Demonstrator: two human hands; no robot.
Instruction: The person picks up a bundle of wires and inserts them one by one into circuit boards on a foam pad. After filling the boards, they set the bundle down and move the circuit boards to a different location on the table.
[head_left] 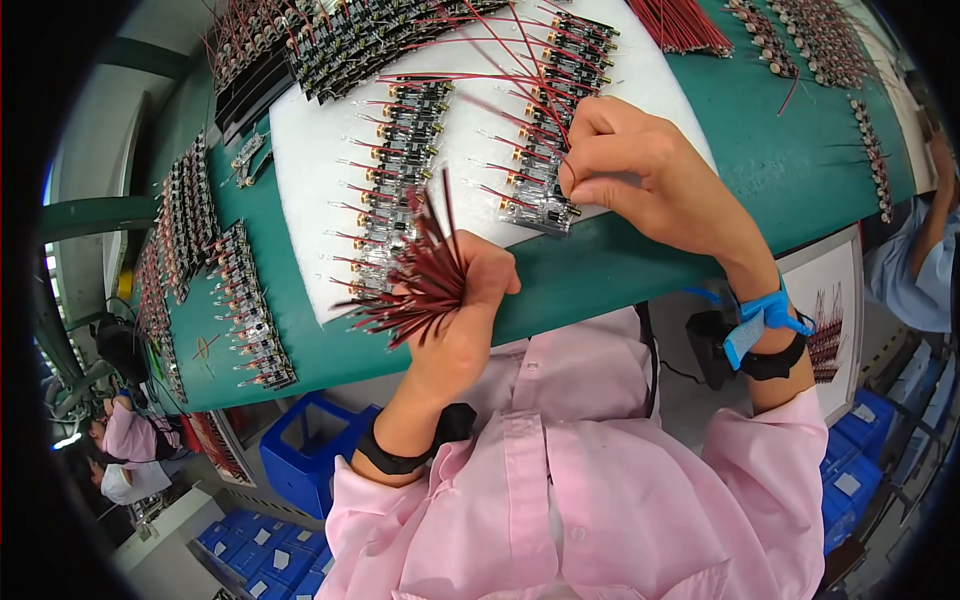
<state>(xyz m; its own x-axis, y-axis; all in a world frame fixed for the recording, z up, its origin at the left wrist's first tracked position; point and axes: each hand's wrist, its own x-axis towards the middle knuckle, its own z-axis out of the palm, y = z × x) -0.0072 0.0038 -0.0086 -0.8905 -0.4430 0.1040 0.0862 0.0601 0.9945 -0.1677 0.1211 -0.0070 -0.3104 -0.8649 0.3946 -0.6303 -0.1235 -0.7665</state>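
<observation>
My left hand is closed round a thick bundle of dark red wires, their ends fanning out above and below the fist. The bundle hangs over the near end of a row of small modules with clear housings, black parts and brass-coloured rings, hiding part of it. My right hand pinches at the near end of a second, similar row. A thin red wire appears to run into its fingertips, which partly hide it. Short red wires stick out leftward from both rows. The rows lie on a white foam sheet.
The foam lies on a green-topped bench. More module rows lie at left, with a dense stack at the back. Red wires are heaped at back right. A blue stool stands below the bench. Other people are at both sides.
</observation>
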